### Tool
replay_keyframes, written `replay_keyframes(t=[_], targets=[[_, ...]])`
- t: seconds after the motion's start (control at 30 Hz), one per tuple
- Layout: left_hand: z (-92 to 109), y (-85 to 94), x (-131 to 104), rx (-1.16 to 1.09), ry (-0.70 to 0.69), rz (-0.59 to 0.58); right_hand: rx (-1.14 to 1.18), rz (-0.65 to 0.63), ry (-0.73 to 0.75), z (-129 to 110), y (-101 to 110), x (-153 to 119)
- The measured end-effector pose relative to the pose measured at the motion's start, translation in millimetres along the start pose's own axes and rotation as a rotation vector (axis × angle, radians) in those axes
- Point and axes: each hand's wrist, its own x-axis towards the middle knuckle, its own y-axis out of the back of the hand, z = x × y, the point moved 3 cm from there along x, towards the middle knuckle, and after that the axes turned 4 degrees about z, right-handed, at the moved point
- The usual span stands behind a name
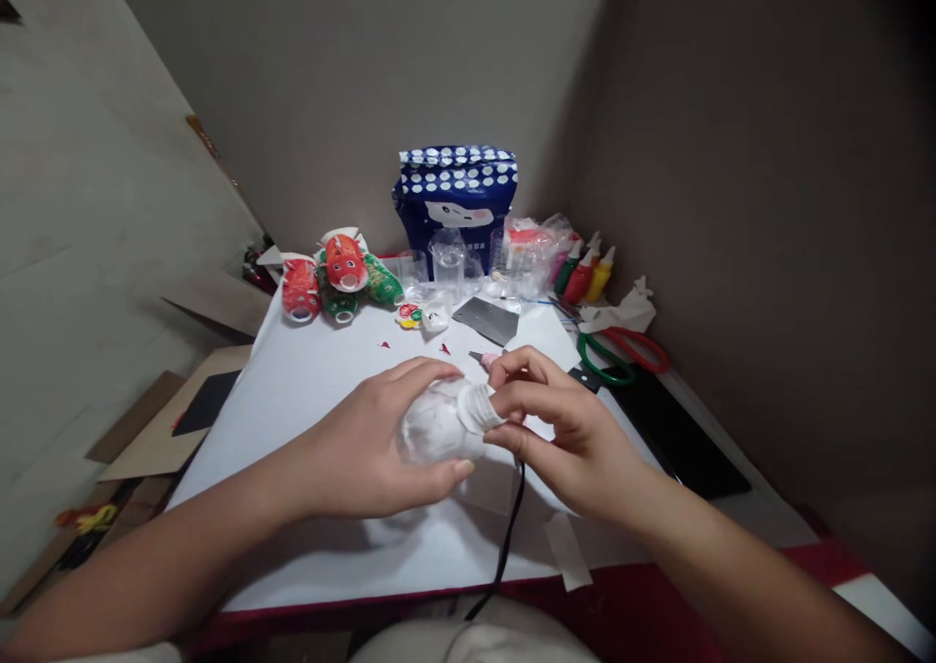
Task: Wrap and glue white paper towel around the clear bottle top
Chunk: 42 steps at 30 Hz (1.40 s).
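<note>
Head cam, clear rounded plastic btl (443, 431) w/ whitish fill (431, 414), tipped sideways, ribbed neck (480, 408) to R, held over white tbl (322, 361), L hand (366, 439) wrapped round body, R hand (585, 444) fingers at neck's end, can't tell if pinching rim

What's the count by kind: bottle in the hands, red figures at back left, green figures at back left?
Bottle in the hands: 1
Red figures at back left: 2
Green figures at back left: 2
Total: 5
</note>
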Motion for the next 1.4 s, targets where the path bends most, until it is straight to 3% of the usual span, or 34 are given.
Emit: replay_keyframes(t=[0.17, 0.43, 0.57, 0.77, 0.87, 1.03, 1.17, 1.27, 1.33, 1.4], targets=[[-1, 0.6, -4, -0.088, 0.098, -0.139, 0.052, -0.09, -0.001, -3, -3, -1], [-2, 1.4, -3, -0.221, 0.121, -0.263, 0.026, -0.071, 0.13, -4, -7, -5], [0, 2.1, -4, -0.169, 0.126, -0.216, -0.079, -0.091, 0.244, -4, -6, -9], [7, -0.6, -6, -0.041, 0.018, -0.049, -0.578, 0.013, 0.615, -9, -7, -14], [5, -2.9, -5, 0.03, -0.024, 0.032, -0.705, 0.044, 0.672, -8, -7, -16], [3, -4.4, -2, 0.129, -0.121, 0.137, -0.617, 0.042, 0.522, -2, -5, -14], [0, -0.9, -3, 0.21, -0.202, 0.306, -0.476, 0.07, 0.376, 7, 20, -9], [-3, 3.2, -2, 0.29, -0.255, 0.431, -0.603, 0.167, 0.048, 26, 46, -5], [-4, 4.7, -1, 0.335, -0.27, 0.475, -0.729, 0.076, -0.192, 42, 51, -7], [-5, 5.1, 0, 0.356, -0.271, 0.499, -0.793, -0.018, -0.313, 53, 43, -10]])
